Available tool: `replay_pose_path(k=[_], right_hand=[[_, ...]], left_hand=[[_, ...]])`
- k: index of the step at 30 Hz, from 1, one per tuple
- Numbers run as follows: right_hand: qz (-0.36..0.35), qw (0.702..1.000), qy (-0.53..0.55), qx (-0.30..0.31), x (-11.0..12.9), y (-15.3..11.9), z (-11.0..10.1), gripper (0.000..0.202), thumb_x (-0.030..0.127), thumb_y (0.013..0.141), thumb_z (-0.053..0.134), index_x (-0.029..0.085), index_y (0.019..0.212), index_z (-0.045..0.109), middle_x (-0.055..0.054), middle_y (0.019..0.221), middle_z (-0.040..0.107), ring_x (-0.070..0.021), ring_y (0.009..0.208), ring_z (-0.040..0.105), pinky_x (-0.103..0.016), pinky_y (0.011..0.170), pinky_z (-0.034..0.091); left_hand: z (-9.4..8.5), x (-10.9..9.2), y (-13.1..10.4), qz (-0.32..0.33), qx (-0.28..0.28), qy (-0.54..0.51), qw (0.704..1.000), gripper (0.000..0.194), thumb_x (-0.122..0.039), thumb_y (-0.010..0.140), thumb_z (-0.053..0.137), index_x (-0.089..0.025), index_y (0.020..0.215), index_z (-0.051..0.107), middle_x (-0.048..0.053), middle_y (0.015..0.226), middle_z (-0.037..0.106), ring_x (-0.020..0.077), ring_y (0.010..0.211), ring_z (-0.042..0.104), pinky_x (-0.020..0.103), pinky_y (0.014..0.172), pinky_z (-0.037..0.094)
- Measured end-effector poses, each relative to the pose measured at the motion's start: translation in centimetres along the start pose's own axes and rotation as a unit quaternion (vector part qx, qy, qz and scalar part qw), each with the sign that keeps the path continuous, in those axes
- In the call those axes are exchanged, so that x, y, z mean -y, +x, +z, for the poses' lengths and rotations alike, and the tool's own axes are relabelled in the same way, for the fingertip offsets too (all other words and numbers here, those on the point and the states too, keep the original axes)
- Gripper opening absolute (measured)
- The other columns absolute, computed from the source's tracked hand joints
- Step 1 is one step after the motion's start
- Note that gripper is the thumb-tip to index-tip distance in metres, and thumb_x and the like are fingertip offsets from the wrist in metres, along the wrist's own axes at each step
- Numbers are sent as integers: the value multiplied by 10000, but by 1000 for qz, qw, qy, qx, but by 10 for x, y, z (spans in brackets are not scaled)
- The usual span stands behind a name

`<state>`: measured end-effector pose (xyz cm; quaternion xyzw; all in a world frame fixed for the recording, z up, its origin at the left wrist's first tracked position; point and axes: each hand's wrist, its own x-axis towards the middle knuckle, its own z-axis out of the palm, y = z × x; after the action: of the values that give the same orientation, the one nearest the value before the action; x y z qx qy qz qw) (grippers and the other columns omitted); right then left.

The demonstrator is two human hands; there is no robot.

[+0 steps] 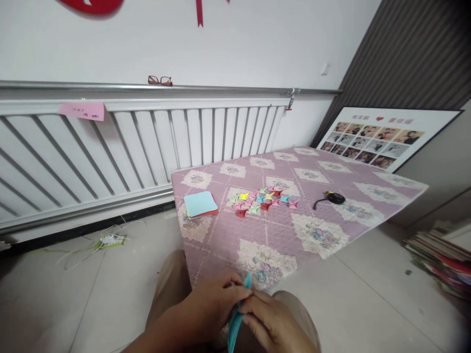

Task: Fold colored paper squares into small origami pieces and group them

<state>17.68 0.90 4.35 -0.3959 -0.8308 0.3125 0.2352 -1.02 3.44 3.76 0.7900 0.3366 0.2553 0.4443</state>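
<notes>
Both hands meet over my lap, just off the near edge of the table. Between them is a folded strip of turquoise paper (235, 326), narrow and slanting, with a pointed tip above the fingers. My left hand (222, 299) pinches it from the left, thumb on top. From the right, my right hand (267, 316) grips the same paper with fingers closed. The creases under the fingers are hidden. Farther off on the table lie several small folded paper stars (260, 199) in pink, red, green, yellow and blue. Left of them rests a stack of square paper (200, 204), light blue on top.
A floral pink tablecloth (228, 245) covers the table. A black coiled tape measure (335, 197) lies at the right. Behind stands a white radiator (206, 132), with glasses (160, 80) on the pipe above. A photo board (382, 139) leans at the far right; a power strip (112, 240) lies on the floor.
</notes>
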Motion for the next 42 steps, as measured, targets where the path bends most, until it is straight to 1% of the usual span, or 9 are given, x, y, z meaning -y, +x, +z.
replay_pose_path(k=[4,12,15,18,21,25,31,37,42], right_hand=[[-3,1000,-5,-7,-2,-3,1,131,201,897,469,251,850,580,-6,904,642,-134,848,607,-213,727,462],[-11,1000,14,18,-2,-3,-2,116,209,894,473,254,837,564,-2,889,636,-133,841,601,-218,723,456],[-7,1000,16,22,0,-3,-4,117,207,896,469,253,855,569,-8,912,635,-138,859,599,-230,751,458],[-10,1000,7,28,1,-4,-5,131,203,901,458,252,857,571,-16,915,624,-145,872,593,-240,763,460],[-16,999,2,27,0,-5,-4,135,210,907,452,249,839,562,-21,912,613,-147,870,590,-240,754,464],[-30,999,-18,12,-2,-7,-2,146,222,916,447,251,832,563,-12,863,613,-137,804,599,-220,694,464],[-48,997,-46,-25,-4,-10,0,134,223,916,455,267,901,581,-13,856,640,-141,798,614,-219,681,468],[-37,999,-33,-6,-4,-13,-1,132,229,917,454,261,883,577,-10,854,636,-137,794,612,-224,697,469],[-34,999,-10,13,-4,-14,-1,143,261,931,452,260,883,587,-15,856,634,-139,800,610,-229,702,468]], left_hand=[[-9,-9,-1,53,18,98,994,161,-134,847,502,-198,920,630,59,996,598,190,867,546,251,750,409],[-17,-10,-5,79,36,98,991,153,-123,848,495,-209,887,615,40,1024,591,160,859,545,226,731,422],[-17,-9,-6,82,34,102,991,181,-87,833,484,-209,909,594,43,1026,588,162,881,542,232,761,428],[-17,-13,-6,85,31,98,991,265,-48,805,487,-210,1002,562,62,1084,575,175,957,535,253,835,426],[-16,-17,-5,85,37,95,991,280,-61,807,510,-208,1040,557,75,1082,571,182,959,540,252,825,434],[-14,-17,-4,78,45,91,992,219,-84,821,518,-218,979,591,62,1036,582,180,913,551,254,808,441],[-16,-17,-6,75,44,86,993,251,-65,812,516,-221,995,589,50,1051,565,172,933,539,244,825,431],[-17,-18,-6,84,43,120,988,174,-68,811,518,-207,903,567,41,1032,561,159,913,534,227,812,419],[-18,-14,-4,94,69,170,978,135,-89,790,551,-200,867,551,46,1055,564,168,906,542,231,788,428]])
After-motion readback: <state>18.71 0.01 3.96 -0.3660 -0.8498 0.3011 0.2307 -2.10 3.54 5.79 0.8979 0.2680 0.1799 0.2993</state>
